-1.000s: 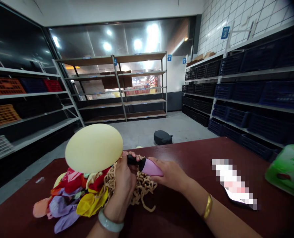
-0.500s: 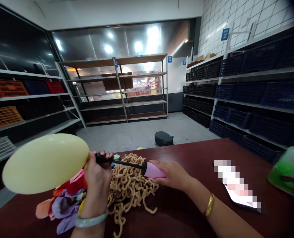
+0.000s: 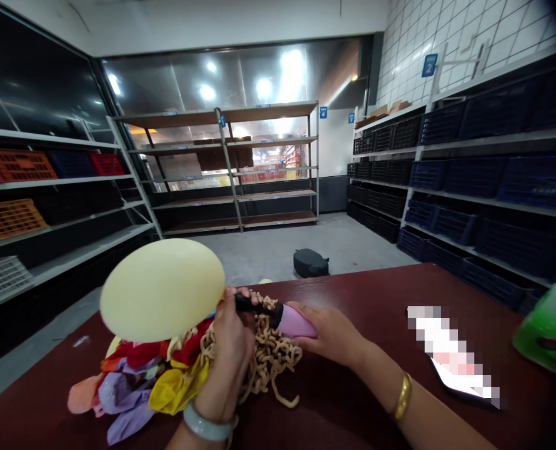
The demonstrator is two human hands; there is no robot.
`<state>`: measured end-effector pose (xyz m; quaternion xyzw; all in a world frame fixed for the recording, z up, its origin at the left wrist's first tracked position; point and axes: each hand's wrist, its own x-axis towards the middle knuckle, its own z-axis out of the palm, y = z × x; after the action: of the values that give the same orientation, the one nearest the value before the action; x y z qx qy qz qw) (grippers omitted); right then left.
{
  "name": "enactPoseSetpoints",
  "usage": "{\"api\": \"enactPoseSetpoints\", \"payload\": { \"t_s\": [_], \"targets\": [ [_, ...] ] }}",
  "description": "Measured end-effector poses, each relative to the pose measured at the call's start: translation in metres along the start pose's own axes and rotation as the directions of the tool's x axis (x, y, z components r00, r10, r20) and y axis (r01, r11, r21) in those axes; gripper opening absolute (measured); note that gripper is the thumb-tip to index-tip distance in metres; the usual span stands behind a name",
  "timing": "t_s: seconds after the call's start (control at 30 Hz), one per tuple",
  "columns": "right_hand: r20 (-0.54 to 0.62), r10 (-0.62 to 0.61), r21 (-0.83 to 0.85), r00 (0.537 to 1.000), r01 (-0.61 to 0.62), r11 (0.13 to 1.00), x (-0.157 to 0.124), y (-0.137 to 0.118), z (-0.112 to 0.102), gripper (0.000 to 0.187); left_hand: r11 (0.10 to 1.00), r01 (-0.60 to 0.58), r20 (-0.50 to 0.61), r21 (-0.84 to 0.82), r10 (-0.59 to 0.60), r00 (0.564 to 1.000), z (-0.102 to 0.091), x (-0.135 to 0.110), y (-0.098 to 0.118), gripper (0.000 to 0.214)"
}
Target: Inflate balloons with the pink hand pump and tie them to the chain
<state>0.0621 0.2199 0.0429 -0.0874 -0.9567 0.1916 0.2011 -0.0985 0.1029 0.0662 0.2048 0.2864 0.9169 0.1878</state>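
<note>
Balloon (image 3: 163, 290), left grip (image 3: 233, 328) shifted toward right grip (image 3: 329, 331); both grips closed round pump (image 3: 293, 320). Balloon probably light, taut, burstable; hold at pump end.

Orange crates (image 3: 25, 165) sit on the left shelving (image 3: 72, 180), blue crates (image 3: 470, 175) opposite.

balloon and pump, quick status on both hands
Left hand gripping black end of pump, beside yellow balloon. Right hand around pink end. Tan cords, limp balloons close below.
</note>
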Motion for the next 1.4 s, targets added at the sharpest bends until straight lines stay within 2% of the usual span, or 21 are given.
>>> {"api": "enactPoseSetpoints", "payload": {
  "t_s": [0.13,0.37,0.5,0.73,0.83,1.03,1.17,1.27,1.4],
  "targets": [
    [-0.014,-0.002,0.020,1.000,0.002,1.000,0.000,-0.001,0.004,0.069,0.998,0.067,0.044,-0.008,-0.067,0.997,0.011,-0.017,-0.013,0.023],
    [-0.017,-0.027,0.079,0.999,0.028,0.996,0.001,-0.003,0.012,0.071,0.998,0.057,0.021,-0.020,-0.056,0.998,0.012,-0.017,-0.007,0.022],
    [0.006,-0.040,0.119,0.999,0.039,0.992,0.002,-0.006,0.012,0.073,1.000,-0.003,0.003,0.002,0.003,1.000,0.003,-0.004,0.007,0.020],
    [0.064,-0.027,0.054,0.998,0.024,0.998,0.001,0.001,0.007,0.071,0.988,-0.154,-0.107,-0.016,0.151,0.983,-0.029,0.037,0.050,0.022],
    [0.076,-0.021,0.028,0.997,0.019,0.999,0.001,0.008,0.006,0.070,0.986,-0.167,-0.140,-0.031,0.161,0.977,-0.036,0.043,0.054,0.022],
    [0.053,0.018,-0.042,0.998,-0.016,0.999,0.000,0.021,0.003,0.068,0.993,-0.106,-0.114,-0.049,0.100,0.988,-0.028,0.036,0.032,0.028],
    [0.021,0.025,-0.049,0.999,-0.024,0.999,-0.001,0.019,0.003,0.067,0.999,-0.025,-0.089,-0.044,0.021,0.996,-0.014,0.017,0.008,0.028],
    [-0.002,0.017,-0.026,1.000,-0.017,1.000,-0.001,0.013,0.002,0.067,0.997,0.064,-0.021,-0.035,-0.065,0.998,-0.004,-0.001,-0.009,0.025],
    [-0.002,0.004,0.007,1.000,-0.004,1.000,0.000,0.007,0.002,0.067,0.992,0.117,0.033,-0.036,-0.116,0.993,0.005,-0.016,-0.022,0.022]
  ]
}}
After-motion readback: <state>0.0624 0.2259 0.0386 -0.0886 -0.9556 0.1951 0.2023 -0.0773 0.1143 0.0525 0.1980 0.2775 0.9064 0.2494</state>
